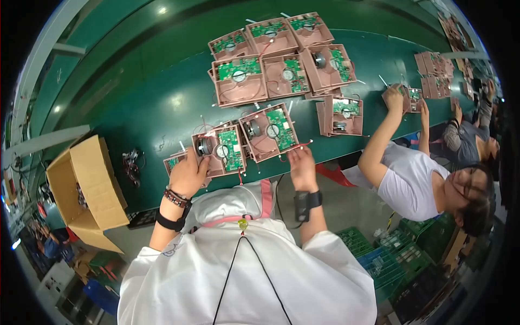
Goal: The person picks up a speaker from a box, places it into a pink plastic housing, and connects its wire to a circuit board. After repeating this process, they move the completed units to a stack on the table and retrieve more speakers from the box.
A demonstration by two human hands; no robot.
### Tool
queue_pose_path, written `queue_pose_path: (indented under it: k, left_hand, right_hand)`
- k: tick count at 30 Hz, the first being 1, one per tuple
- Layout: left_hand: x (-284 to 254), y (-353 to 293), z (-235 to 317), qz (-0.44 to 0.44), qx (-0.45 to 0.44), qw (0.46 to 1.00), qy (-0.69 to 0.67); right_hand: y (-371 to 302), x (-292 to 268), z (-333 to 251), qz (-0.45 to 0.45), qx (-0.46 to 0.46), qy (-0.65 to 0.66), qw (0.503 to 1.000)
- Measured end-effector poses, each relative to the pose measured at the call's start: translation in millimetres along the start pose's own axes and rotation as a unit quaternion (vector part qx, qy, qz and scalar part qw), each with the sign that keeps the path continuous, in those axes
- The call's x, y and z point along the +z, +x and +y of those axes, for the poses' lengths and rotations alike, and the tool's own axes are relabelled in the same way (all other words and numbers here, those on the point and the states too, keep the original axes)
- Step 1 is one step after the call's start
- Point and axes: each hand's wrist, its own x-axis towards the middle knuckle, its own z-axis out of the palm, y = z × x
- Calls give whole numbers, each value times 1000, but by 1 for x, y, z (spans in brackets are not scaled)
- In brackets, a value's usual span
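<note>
My left hand (188, 172) is closed on the near left side of a pink plastic housing (219, 172), its fingers beside a round black speaker (205, 146). A green circuit board (233, 149) with a round part lies inside this housing. To the right, a second pink housing (264, 156) sits tilted, also with a speaker (252, 128) and a green board (279, 129). My right hand (302, 168) is at its near right corner, fingertips pinched at a red wire (299, 145) with a white plug. Part of another housing shows behind my left hand.
Several pink housings with boards (238, 92) stand grouped at the far side of the green table (173, 103). One more housing (346, 125) is at the right. Left are a cardboard box (97, 189) and dark wired parts (131, 165). A co-worker (417, 179) handles housings at the right.
</note>
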Motion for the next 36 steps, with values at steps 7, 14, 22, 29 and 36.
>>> queue_pose_path:
  k: [7, 14, 22, 29, 36]
  left_hand:
    - [-3, 0, 1, 5, 19, 1000, -15]
    - [4, -1, -4, 29, 48, 998, -36]
    - [12, -3, -9, 66, 77, 994, -32]
    - [12, -4, -8, 88, 63, 993, -48]
    - [5, -3, -1, 68, 43, 996, -30]
  right_hand:
    - [-24, 6, 4, -80, -221, -342, 910]
    - [-42, 57, -45, -143, -346, -525, 765]
    - [-43, 65, -48, -71, -373, -570, 729]
    - [-60, 62, -54, -16, -371, -562, 739]
    - [-55, 68, -43, -3, -416, -644, 642]
